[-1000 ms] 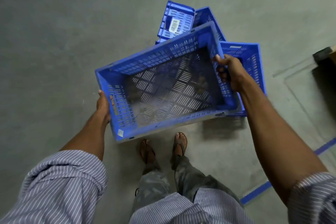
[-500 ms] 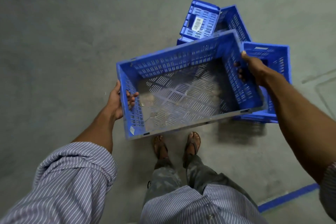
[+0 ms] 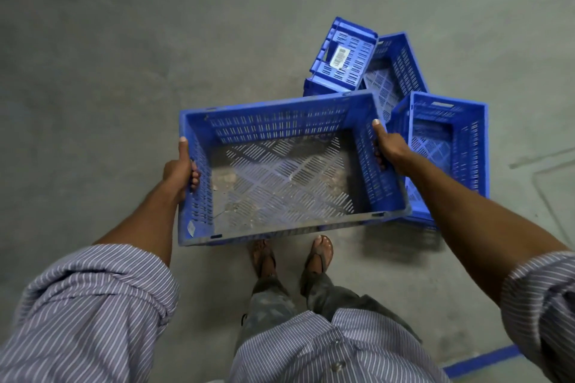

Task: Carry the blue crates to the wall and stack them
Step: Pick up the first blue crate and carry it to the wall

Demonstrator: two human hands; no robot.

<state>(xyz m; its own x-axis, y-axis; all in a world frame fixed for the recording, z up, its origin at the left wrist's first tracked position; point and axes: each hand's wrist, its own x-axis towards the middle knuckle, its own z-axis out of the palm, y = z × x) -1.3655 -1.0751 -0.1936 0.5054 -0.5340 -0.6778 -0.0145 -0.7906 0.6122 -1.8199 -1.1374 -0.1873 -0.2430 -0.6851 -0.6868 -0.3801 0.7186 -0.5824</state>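
I hold an empty blue slotted crate (image 3: 280, 121) level in front of me, above the floor. My left hand (image 3: 180, 172) grips its left end wall, fingers through the handle slot and thumb on the rim. My right hand (image 3: 389, 146) grips the right end wall the same way. Behind and to the right, three more blue crates lie in a loose heap on the floor: one tipped on its side with a white barcode label (image 3: 345, 56), one open behind it (image 3: 401, 71), one open at the right (image 3: 451, 140).
The floor is bare grey concrete (image 3: 109, 71). A blue tape line (image 3: 482, 362) runs across the floor at the lower right. My sandalled feet (image 3: 292, 255) stand just below the held crate. No wall is in view.
The held crate has swung from tilted to level and square in front of me. My view has shifted, so the heap of crates now sits further right.
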